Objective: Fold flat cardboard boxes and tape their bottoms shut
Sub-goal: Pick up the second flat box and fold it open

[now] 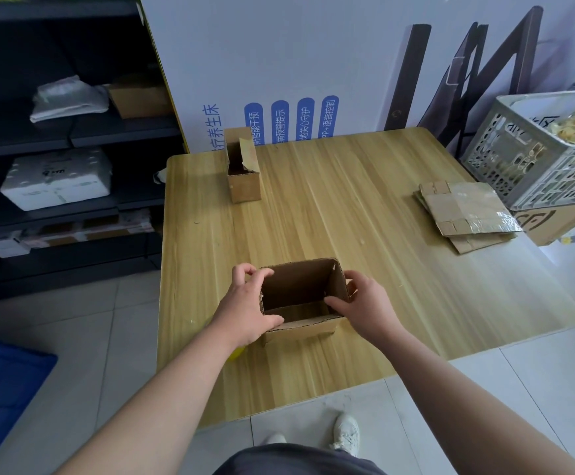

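head view, looking down: at the bottom edge, a dark trouser leg and white shoes stand on pale floor tiles. a blue mat lies on the floor at the left.

two bare forearms reach forward and slightly inward from the lower corners and meet over the near part of the wooden table. between them the near box stands upright on the table, close to its near edge. its top is open and its brown inside shows down to the bottom.

the left hand grips the box's left wall. its thumb lies along the near left corner and its fingers curl at the far left corner of the rim. the right hand holds the right wall, with the thumb hooked inside the box and the other fingers curled round the outside, where a short flap sticks out. a sliver of something yellow shows under the left wrist; what it is cannot be told.

farther out on the right side of the table lies a stack of flat cardboard, its top sheet patched with clear tape. at the far left corner a second box stands upright and open, with one flap raised.

beyond the right edge a grey plastic crate sits on a larger carton. a white printed board leans behind the table, and dark shelves holding white parcels fill the left.
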{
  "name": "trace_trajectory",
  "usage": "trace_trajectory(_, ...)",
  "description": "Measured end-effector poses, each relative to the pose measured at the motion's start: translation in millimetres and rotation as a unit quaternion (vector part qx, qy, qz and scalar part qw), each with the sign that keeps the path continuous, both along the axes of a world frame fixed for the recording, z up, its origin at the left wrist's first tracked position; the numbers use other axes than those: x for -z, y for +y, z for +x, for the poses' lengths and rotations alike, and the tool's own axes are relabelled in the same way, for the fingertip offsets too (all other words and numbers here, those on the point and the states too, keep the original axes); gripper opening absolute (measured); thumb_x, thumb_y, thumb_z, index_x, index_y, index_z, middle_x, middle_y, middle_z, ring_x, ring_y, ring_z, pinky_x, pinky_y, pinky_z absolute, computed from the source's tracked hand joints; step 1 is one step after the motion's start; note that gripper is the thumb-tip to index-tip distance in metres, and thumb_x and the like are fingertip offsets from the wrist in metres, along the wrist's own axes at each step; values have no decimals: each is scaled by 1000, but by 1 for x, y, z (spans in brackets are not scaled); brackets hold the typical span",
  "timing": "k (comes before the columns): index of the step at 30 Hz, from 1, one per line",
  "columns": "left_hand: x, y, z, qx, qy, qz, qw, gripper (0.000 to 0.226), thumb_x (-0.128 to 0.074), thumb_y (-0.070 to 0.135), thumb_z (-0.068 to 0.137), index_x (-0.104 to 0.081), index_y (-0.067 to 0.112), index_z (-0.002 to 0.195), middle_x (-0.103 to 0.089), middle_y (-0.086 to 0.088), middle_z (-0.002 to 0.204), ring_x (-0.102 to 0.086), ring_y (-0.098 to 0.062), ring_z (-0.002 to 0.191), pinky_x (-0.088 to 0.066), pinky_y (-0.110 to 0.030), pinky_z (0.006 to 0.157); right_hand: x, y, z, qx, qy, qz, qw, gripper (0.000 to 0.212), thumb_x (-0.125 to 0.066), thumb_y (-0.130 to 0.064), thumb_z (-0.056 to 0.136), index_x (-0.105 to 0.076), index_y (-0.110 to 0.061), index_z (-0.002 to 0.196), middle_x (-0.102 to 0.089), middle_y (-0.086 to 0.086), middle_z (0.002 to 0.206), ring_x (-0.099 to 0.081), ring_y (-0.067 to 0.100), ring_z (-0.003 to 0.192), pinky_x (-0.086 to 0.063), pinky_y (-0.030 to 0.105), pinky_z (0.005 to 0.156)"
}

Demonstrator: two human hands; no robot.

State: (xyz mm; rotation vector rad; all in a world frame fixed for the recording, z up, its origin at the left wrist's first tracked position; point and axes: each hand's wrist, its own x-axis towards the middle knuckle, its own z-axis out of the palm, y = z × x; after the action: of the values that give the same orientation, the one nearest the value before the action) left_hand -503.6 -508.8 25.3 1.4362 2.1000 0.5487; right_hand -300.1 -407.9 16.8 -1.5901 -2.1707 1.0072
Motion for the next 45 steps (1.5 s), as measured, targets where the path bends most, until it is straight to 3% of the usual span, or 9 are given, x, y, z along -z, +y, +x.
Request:
trace_trajectory(5,0,7,0,17,-33,-22,999,98,-82,27,75,-20,30,151,-13,12,139,-51,-17,106,-51,-23,85,1,-2,5,-66,-7,30,997,58,-71,-41,83,-50,-26,135,-53,-9,103,-55,6,81,-46,16,70)
trace_trajectory(10,4,8,-8,39,-97,-19,994,102,-80,23,77,-13,35,154,-14,14,148,-39,-12,128,-38,-4,78,5,1,7,-94,30,-4,995,49,-59,-47,89,-58,-22,131,-52,-9,111,-52,1,82,-40,13,71)
trace_trajectory(14,7,1,-13,27,-164,2,986,106,-80,26,78,-7,47,151,-19,14,155,-30,-11,137,-34,-23,107,11,6,9,-102,26,-21,994,37,-48,-36,99,-62,-21,129,-52,-7,114,-51,2,89,-38,17,80)
trace_trajectory(21,19,-8,-10,34,-149,10,988,50,-65,32,91,-47,32,138,-26,22,152,-35,-6,133,-32,-19,104,16,9,6,-57,72,-85,992,34,-43,-32,101,-64,-19,125,-53,-3,113,-52,9,101,-43,25,90)
trace_trajectory(27,17,-6,-17,25,-241,-41,969,94,-65,72,68,-41,26,146,-21,27,146,-26,0,136,-25,-24,111,12,14,11,-25,155,-167,973,35,-37,-24,103,-69,-20,115,-57,0,112,-56,17,98,-48,29,86)
trace_trajectory(36,21,0,-18,-52,-222,26,973,47,-74,14,84,-61,13,129,-50,13,133,-55,-9,116,-43,-19,99,8,18,14,4,161,-198,967,34,-61,-18,82,-63,-23,115,-61,-4,94,-59,12,79,-47,22,68)
trace_trajectory(40,26,2,-14,-100,-206,51,972,40,-79,9,78,-64,23,113,-55,8,128,-62,-14,105,-50,-21,88,14,23,10,-28,81,-112,990,73,-68,-7,83,-36,-35,142,-52,-7,101,-55,10,83,-45,17,65)
trace_trajectory(43,25,2,-13,-115,-193,48,973,59,-79,12,78,-45,29,123,-47,8,129,-59,-6,98,-48,-15,73,10,27,6,-79,54,-113,989,94,-64,-4,85,-11,-50,148,-37,-9,122,-58,17,90,-47,17,65)
trace_trajectory(45,24,2,-15,-96,-196,34,975,82,-77,14,81,-29,38,143,-37,11,131,-55,-7,103,-43,-16,79,9,31,4,-109,36,-108,987,85,-60,-2,86,-22,-47,147,-30,-8,133,-59,18,91,-48,14,69)
